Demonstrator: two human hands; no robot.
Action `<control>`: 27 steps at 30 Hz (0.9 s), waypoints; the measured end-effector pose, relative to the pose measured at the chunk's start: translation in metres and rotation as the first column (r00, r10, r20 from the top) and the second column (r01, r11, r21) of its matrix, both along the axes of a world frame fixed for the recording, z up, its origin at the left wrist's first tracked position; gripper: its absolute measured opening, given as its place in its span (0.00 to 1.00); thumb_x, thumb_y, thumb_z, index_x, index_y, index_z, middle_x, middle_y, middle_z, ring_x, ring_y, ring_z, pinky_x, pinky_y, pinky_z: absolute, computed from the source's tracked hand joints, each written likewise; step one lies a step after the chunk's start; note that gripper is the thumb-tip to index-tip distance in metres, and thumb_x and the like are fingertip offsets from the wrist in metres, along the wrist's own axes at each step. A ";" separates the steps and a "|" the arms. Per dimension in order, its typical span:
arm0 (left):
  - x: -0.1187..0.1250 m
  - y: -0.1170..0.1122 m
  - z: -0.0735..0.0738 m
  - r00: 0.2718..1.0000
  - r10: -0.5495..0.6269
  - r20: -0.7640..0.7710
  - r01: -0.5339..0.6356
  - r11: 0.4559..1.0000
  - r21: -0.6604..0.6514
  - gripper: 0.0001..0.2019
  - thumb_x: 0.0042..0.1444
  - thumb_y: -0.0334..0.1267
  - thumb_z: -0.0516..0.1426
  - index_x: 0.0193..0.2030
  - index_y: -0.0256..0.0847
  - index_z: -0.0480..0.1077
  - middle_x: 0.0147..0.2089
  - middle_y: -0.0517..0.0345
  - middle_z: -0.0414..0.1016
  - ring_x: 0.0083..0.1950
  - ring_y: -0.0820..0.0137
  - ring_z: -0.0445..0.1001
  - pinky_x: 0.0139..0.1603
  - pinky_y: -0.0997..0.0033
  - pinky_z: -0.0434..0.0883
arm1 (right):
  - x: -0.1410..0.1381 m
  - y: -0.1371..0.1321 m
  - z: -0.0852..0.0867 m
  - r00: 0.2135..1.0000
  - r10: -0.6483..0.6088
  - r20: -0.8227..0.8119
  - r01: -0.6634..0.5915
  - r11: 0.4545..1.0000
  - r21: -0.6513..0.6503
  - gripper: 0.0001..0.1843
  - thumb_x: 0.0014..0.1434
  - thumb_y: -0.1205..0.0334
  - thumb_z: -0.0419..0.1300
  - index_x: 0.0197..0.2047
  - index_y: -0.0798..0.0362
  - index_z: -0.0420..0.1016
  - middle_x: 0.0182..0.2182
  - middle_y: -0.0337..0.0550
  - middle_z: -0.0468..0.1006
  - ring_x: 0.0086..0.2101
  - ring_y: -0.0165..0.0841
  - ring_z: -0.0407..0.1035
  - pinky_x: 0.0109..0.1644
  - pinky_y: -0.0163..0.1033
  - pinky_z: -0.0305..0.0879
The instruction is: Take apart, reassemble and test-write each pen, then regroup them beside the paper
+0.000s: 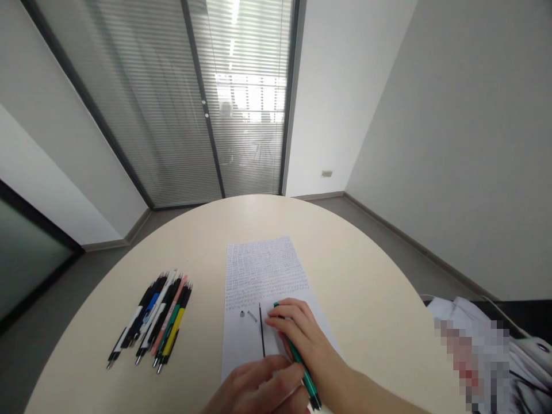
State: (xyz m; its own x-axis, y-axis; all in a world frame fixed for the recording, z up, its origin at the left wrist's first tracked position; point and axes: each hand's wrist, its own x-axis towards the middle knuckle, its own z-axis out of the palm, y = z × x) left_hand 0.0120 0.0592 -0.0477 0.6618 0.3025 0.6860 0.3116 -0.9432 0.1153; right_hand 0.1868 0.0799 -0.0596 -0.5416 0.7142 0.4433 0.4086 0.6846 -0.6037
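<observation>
A green pen barrel [308,381] with a black end lies slantwise under my right hand [304,332], whose fingers curl over its upper part. Close in front, my left hand [263,386] is closed, its fingertips against or right beside the barrel; whatever they pinch is hidden. On the handwritten paper sheet [265,270], left of my right fingertips, rests a thin dark ink refill [261,330], its near end by my left hand. A small spring [252,316] and a small dark pen tip piece [242,314] lie just left of the refill.
Several pens [157,316] in various colours lie in a bunch on the left of the round pale table [345,253]. Beyond the right edge is white cloth [452,310] with cables, partly pixelated. A glass partition with blinds [172,115] stands behind the table.
</observation>
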 end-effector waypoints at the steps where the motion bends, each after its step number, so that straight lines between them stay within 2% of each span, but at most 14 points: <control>1: 0.000 0.000 -0.001 1.000 -0.004 -0.005 0.004 1.000 -0.008 0.06 0.63 0.29 0.53 0.39 0.36 0.71 0.37 0.56 0.79 0.33 0.72 0.77 0.30 0.79 0.77 | 0.001 0.000 0.002 1.000 0.008 0.018 -0.008 1.000 0.006 0.24 0.65 0.70 0.52 0.63 0.45 0.61 0.54 0.50 0.69 0.58 0.42 0.57 0.61 0.52 0.62; 6: -0.001 -0.001 -0.005 0.999 0.019 -0.030 -0.021 0.998 -0.054 0.10 0.66 0.36 0.51 0.36 0.38 0.70 0.34 0.56 0.77 0.34 0.70 0.77 0.30 0.77 0.76 | 0.000 -0.002 0.009 0.994 0.024 0.107 -0.031 0.998 0.061 0.24 0.65 0.70 0.51 0.64 0.50 0.59 0.54 0.51 0.70 0.58 0.41 0.57 0.61 0.51 0.64; 11: 0.002 -0.002 -0.008 0.996 0.071 -0.055 -0.071 0.997 -0.003 0.08 0.64 0.31 0.51 0.35 0.38 0.69 0.31 0.58 0.76 0.30 0.70 0.76 0.26 0.75 0.74 | -0.002 -0.001 0.005 0.970 0.007 0.244 -0.027 0.997 0.079 0.27 0.63 0.74 0.53 0.65 0.57 0.57 0.56 0.55 0.69 0.60 0.44 0.55 0.63 0.52 0.63; 18: 0.004 0.001 -0.016 0.985 0.138 -0.107 -0.135 0.990 0.033 0.10 0.58 0.24 0.49 0.34 0.38 0.68 0.27 0.59 0.72 0.26 0.72 0.72 0.23 0.77 0.72 | -0.002 0.005 -0.008 0.929 -0.052 0.366 -0.008 0.987 0.160 0.35 0.58 0.80 0.52 0.68 0.60 0.51 0.59 0.59 0.66 0.62 0.48 0.55 0.62 0.54 0.64; 21: 0.004 0.002 -0.020 0.980 0.156 -0.121 -0.154 0.988 0.025 0.10 0.57 0.23 0.48 0.35 0.37 0.68 0.26 0.58 0.72 0.26 0.70 0.73 0.24 0.75 0.74 | -0.002 0.008 -0.010 0.911 -0.045 0.411 -0.034 0.983 0.183 0.35 0.57 0.80 0.52 0.68 0.64 0.51 0.60 0.63 0.65 0.62 0.51 0.56 0.61 0.55 0.65; 24: 0.004 0.003 -0.021 0.979 0.163 -0.119 -0.161 0.987 0.028 0.11 0.59 0.24 0.47 0.38 0.37 0.69 0.27 0.58 0.72 0.28 0.70 0.73 0.29 0.76 0.75 | -0.001 0.010 -0.007 0.904 -0.005 0.427 -0.077 0.982 0.175 0.35 0.58 0.78 0.54 0.68 0.60 0.52 0.61 0.59 0.65 0.61 0.50 0.57 0.62 0.53 0.64; 27: 0.002 0.004 -0.016 0.981 0.164 -0.107 -0.161 0.986 0.037 0.11 0.62 0.27 0.47 0.42 0.37 0.70 0.29 0.56 0.74 0.31 0.70 0.75 0.33 0.75 0.76 | 0.002 0.009 0.004 0.923 0.031 0.383 -0.098 0.982 0.158 0.35 0.58 0.76 0.54 0.68 0.57 0.53 0.63 0.56 0.64 0.62 0.48 0.55 0.63 0.53 0.60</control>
State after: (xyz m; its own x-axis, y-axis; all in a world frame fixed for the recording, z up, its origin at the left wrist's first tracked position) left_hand 0.0145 0.0631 -0.0634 0.6767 0.3937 0.6222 0.4698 -0.8815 0.0468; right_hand 0.1891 0.0891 -0.0559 -0.7350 0.6035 0.3093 0.5338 0.7962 -0.2848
